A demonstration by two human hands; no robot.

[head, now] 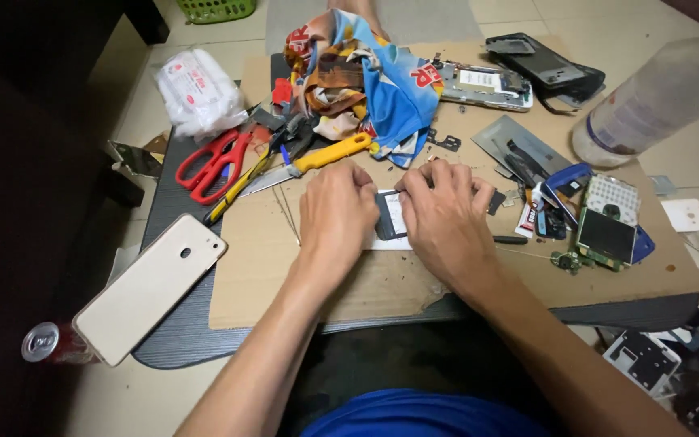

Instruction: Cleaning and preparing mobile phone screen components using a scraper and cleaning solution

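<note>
My left hand (335, 212) and my right hand (445, 217) rest side by side on a sheet of brown cardboard (260, 267), fingers curled down. Between them both hands pinch a small dark flat phone part (390, 215) that lies on a white slip. Only the middle of the part shows; its ends are hidden under my fingers. A yellow-handled utility knife (317, 159) lies just beyond my left hand.
Red scissors (213, 162), a crumpled colourful cloth (366, 77), a gold phone back cover (149, 285), a drink can (42, 341), a wipes pack (196, 89), a clear bottle (657, 93), opened phones (487, 85) and a circuit board with keypad (608, 222) crowd the low table.
</note>
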